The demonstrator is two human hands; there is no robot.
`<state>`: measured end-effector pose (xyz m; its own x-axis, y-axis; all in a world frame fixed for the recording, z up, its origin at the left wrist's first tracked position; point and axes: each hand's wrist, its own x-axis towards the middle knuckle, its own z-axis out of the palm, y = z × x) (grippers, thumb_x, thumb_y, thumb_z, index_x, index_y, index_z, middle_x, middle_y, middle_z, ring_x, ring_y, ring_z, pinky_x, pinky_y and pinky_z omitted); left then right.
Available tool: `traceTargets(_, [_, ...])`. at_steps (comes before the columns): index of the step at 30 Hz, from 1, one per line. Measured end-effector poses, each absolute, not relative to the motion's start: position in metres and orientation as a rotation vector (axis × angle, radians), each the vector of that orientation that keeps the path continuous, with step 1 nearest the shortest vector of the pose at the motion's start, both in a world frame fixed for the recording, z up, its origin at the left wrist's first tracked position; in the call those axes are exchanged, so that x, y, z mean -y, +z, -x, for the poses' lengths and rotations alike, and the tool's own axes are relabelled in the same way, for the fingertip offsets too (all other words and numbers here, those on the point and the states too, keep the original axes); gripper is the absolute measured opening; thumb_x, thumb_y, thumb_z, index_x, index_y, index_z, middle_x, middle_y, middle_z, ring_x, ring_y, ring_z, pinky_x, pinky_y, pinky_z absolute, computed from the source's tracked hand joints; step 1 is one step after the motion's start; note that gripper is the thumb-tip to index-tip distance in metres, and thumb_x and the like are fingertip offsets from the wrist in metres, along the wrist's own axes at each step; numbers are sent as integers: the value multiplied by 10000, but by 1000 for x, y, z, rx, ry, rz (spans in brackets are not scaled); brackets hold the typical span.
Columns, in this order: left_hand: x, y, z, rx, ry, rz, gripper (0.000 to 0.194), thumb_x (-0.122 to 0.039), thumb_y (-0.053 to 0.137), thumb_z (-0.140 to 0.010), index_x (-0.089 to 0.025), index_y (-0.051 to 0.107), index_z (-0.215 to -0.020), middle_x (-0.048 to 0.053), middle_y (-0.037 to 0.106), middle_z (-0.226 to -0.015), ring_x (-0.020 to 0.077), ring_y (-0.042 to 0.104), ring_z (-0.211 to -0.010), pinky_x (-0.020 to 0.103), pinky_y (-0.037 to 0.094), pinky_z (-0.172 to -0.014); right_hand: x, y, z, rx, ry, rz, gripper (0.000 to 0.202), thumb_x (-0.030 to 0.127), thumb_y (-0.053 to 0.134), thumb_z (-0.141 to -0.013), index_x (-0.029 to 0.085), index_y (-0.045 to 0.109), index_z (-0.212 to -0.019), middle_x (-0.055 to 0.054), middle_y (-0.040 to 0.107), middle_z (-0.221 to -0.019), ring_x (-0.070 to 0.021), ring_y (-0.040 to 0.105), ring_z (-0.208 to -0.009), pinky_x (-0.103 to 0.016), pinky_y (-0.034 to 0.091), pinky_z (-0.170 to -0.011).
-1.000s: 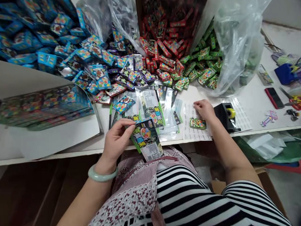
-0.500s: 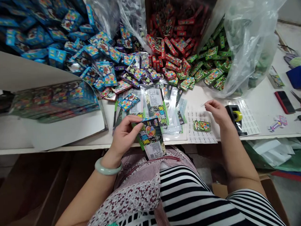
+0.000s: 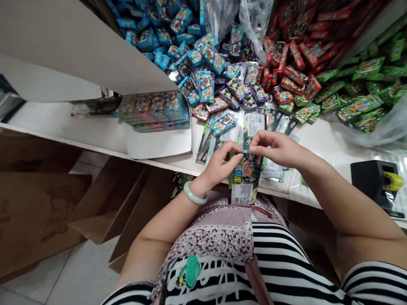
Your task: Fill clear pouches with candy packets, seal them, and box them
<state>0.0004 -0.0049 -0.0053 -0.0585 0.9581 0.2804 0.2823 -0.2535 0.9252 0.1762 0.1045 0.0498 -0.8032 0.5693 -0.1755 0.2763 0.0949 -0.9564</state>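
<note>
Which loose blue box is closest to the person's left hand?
The single blue box lying on the flat printed packages, just beyond the left hand; the other loose blue boxes are farther back, in the heap.

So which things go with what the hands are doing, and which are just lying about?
Seem to belong:
- dark packet, held by the left hand, with the right hand at its top edge
- similar packets behind it
- heaped little boxes, with similar bright pictures

Probably just lying about:
- black tape dispenser
- cardboard boxes below the table
</note>
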Motion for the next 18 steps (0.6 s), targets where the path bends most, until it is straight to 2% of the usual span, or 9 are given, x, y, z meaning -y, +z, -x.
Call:
traceTargets(6, [2, -9, 1, -1301, 1348, -1523, 151, -357, 557, -949, -217, 588, -903, 10, 614, -866, 146, 585, -833, 303, 472, -807, -104, 46, -172, 2202, 1645, 965, 273, 445, 717, -801, 207, 591, -759, 13, 562, -656, -116, 453, -603, -284, 363, -562])
traceTargets(11, [0, -14, -3, -1348, 1387, -1458, 248, -425, 711, -849, -214, 586, -891, -2, 612, -843, 145, 579, -807, 293, 466, -769, -100, 46, -168, 2239, 1497, 988, 283, 453, 711, -803, 212, 578, -735, 29, 548, -607, -107, 432, -562, -274, 337, -544])
traceTargets(13, [-1, -16, -7, -1388, 1420, -1424, 277, -421, 752, -816, -213, 580, -876, -10, 610, -827, 140, 576, -789, 290, 465, -761, -99, 45, -167, 2237, 1461, 999, 270, 438, 707, -802, 212, 577, -730, 28, 556, -606, -107, 435, -556, -271, 339, -544])
traceTargets(18, [-2, -19, -13, -1425, 1471, -1397, 221, -349, 737, -838, -210, 568, -865, -8, 618, -833, 138, 593, -809, 289, 473, -776, -96, 40, -166, 2233, 1360, 1071, 183, 347, 711, -787, 220, 596, -725, 27, 556, -599, -116, 446, -552, -277, 327, -553])
